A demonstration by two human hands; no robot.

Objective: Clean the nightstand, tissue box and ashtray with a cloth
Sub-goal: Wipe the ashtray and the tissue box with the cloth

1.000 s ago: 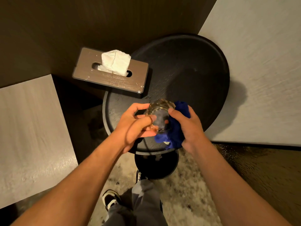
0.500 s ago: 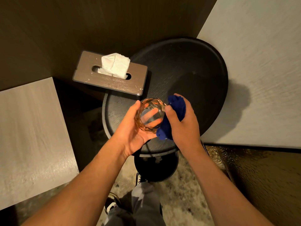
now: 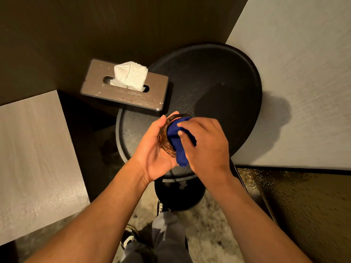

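Observation:
My left hand [image 3: 152, 154] cups an amber glass ashtray [image 3: 163, 137], tilted with its mouth toward the right, above the near edge of the round black nightstand [image 3: 218, 88]. My right hand [image 3: 207, 147] presses a blue cloth [image 3: 177, 141] into the ashtray's bowl. Most of the ashtray is hidden by the cloth and my fingers. A brown wooden tissue box [image 3: 121, 93] with a white tissue [image 3: 131, 74] sticking out rests at the nightstand's back left edge, overhanging it.
Pale grey surfaces flank the nightstand at the left [image 3: 34, 158] and the right [image 3: 303, 82]. A dark wall runs behind. Below are the nightstand's black base [image 3: 180, 194], speckled floor, my trouser leg and my shoes.
My right hand has pushed the blue cloth from the ashtray's right rim into its bowl. My left hand has turned the ashtray so its mouth faces the right.

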